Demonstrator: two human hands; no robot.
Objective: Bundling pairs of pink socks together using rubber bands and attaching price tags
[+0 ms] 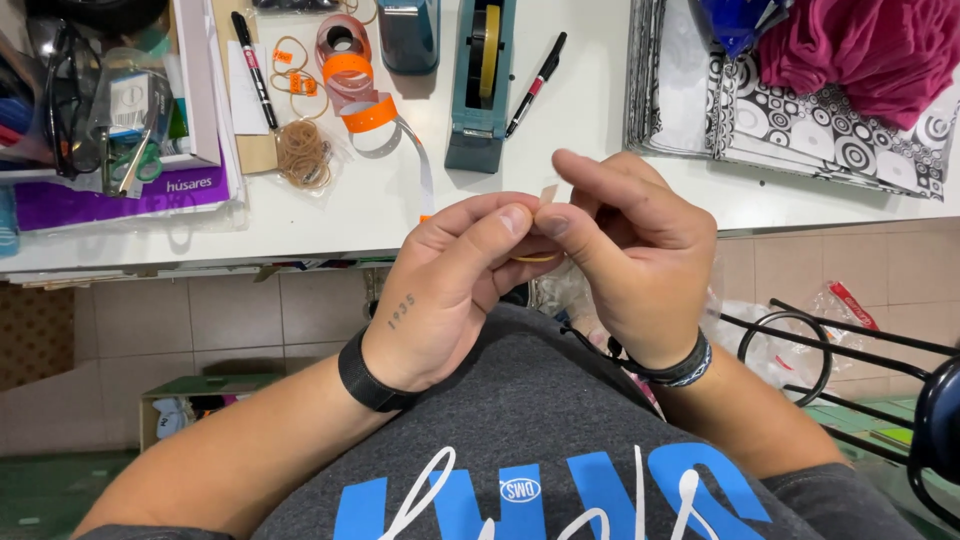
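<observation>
My left hand (455, 290) and my right hand (630, 255) meet in front of my chest, just below the edge of the white table (600, 140). Between them they pinch a small beige item, with a thin yellowish rubber band (535, 257) looped under the fingers and a small tan tab (548, 192) sticking up above the thumbs. Both thumbs press together at the middle. Most of the held item is hidden by the fingers. Black bands sit on both wrists.
On the table: a teal tape dispenser (480, 80), black markers (536, 84), an orange label roll (350, 75), a heap of rubber bands (303, 153), patterned paper sheets (840, 130), magenta cloth (870, 50). A cluttered tray (110, 110) stands left. Black metal rack (850, 350) lower right.
</observation>
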